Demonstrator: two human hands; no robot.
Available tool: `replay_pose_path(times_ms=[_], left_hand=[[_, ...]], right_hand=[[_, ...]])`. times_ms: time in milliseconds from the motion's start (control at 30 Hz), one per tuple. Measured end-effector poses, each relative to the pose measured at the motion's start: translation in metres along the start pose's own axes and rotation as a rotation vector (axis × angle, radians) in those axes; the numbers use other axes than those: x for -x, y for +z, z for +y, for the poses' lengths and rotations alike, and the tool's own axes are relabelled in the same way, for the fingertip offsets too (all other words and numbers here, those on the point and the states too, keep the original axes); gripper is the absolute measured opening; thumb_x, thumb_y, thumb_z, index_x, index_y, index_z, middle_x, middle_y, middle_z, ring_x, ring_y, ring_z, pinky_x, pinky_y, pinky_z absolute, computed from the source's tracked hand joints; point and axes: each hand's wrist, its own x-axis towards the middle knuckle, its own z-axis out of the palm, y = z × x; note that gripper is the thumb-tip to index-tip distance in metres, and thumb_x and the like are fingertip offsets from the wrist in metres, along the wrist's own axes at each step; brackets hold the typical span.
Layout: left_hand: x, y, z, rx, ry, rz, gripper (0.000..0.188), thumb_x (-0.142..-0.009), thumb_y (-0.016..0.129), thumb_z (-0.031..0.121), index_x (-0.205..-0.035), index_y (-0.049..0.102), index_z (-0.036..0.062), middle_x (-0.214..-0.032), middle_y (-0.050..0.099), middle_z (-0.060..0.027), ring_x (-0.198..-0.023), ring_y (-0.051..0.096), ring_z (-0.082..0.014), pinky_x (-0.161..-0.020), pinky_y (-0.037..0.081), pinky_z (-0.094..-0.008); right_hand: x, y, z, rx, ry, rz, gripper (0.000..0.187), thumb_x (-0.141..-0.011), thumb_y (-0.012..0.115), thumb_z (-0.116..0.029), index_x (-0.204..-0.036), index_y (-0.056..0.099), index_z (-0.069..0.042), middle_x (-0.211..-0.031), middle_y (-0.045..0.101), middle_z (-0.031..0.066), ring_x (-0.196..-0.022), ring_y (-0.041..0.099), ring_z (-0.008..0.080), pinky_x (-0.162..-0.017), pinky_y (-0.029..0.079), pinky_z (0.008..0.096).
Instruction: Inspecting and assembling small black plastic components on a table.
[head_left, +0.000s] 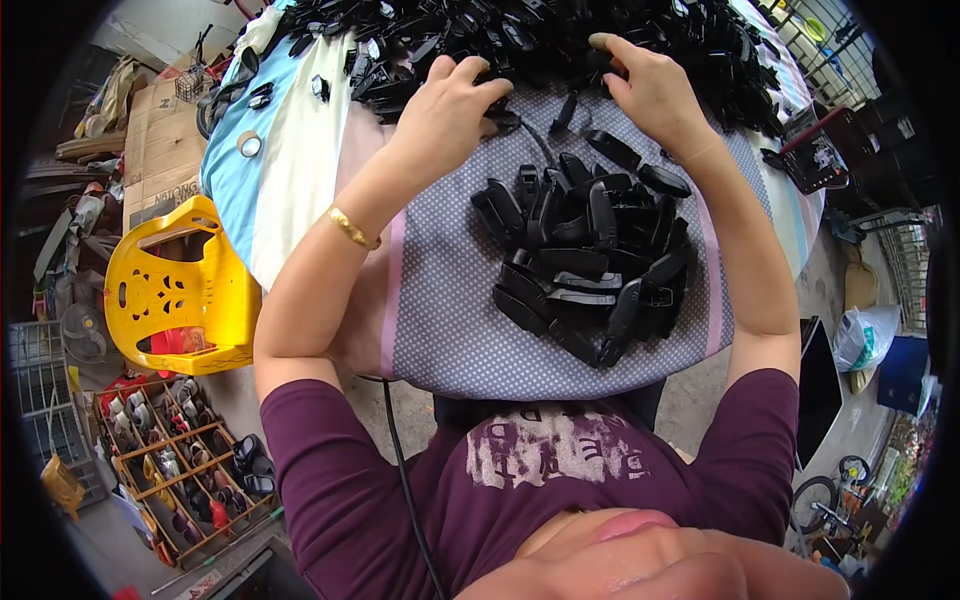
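Two bare hands are extended over a cloth-covered desk (440, 345). The left hand (450, 110) is positioned at the near edge of a large heap of black plastic parts (690, 40). Its fingers are curled; whether a part is grasped by them cannot be told. The right hand (645, 90) is placed at the same heap, farther right. Its thumb and forefinger are held apart; whether anything is grasped between them cannot be told against the dark heap. A single black part (565, 112) is seen between the two hands. A smaller pile of black plastic parts (602, 220) is located on the dotted cloth (430, 270), between the forearms and nearer to the body. A roll of tape (249, 145) is laid on the left side of the desk. A yellow chair (228, 300) is placed beside the desk at left.
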Motion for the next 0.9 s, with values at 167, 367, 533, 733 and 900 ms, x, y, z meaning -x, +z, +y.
replay_pose_path(times_ms=[167,367,533,733,900], left_hand=[[-0.030,0.009,0.013,0.004,-0.092,-0.060,0.031,-0.065,0.071,0.015,-0.089,0.056,0.0022,-0.094,0.058,-0.0110,-0.092,0.050,-0.0272,-0.078,0.046,-0.0334],[-0.032,0.016,0.015,0.125,-0.194,-0.019,0.036,-0.066,0.071,0.017,-0.095,0.059,0.0002,-0.087,0.060,-0.0117,-0.089,0.054,-0.0277,-0.075,0.047,-0.0332],[-0.031,0.012,0.001,0.944,-0.384,0.061,0.029,-0.071,0.070,0.012,-0.096,0.062,-0.0013,-0.084,0.066,-0.0083,-0.076,0.063,-0.0152,-0.067,0.050,-0.0251],[-0.029,0.011,0.011,1.690,-0.551,-0.049,0.029,-0.084,0.058,0.013,-0.110,0.053,0.0022,-0.094,0.061,-0.0078,-0.084,0.062,-0.0185,-0.074,0.053,-0.0309],[-0.030,0.015,0.027,1.913,-0.543,0.040,0.026,-0.086,0.054,0.010,-0.110,0.052,0.0004,-0.097,0.060,-0.0087,-0.091,0.060,-0.0206,-0.080,0.052,-0.0361]], right_hand=[[-0.002,-0.008,-0.011,-0.026,0.050,-0.007,0.041,-0.074,0.051,-0.005,-0.115,0.053,-0.012,-0.073,0.059,0.0077,-0.064,0.060,0.0161,-0.065,0.048,0.0286],[-0.001,-0.009,0.003,-0.512,0.262,-0.066,0.030,-0.075,0.054,-0.005,-0.105,0.054,-0.003,-0.077,0.057,0.0043,-0.064,0.059,0.0095,-0.060,0.049,0.0207],[-0.006,-0.011,0.010,-0.959,0.448,-0.084,0.032,-0.077,0.065,-0.012,-0.106,0.056,-0.004,-0.078,0.057,0.0014,-0.065,0.055,0.0055,-0.056,0.046,0.0159],[-0.004,-0.014,-0.013,-1.463,0.563,-0.151,0.027,-0.084,0.059,-0.013,-0.109,0.057,-0.003,-0.088,0.061,0.0032,-0.075,0.058,0.0086,-0.063,0.048,0.0168],[0.004,-0.005,-0.032,-1.307,0.477,-0.117,0.025,-0.085,0.057,-0.015,-0.106,0.059,-0.002,-0.090,0.063,0.0060,-0.079,0.062,0.0125,-0.066,0.051,0.0223]])
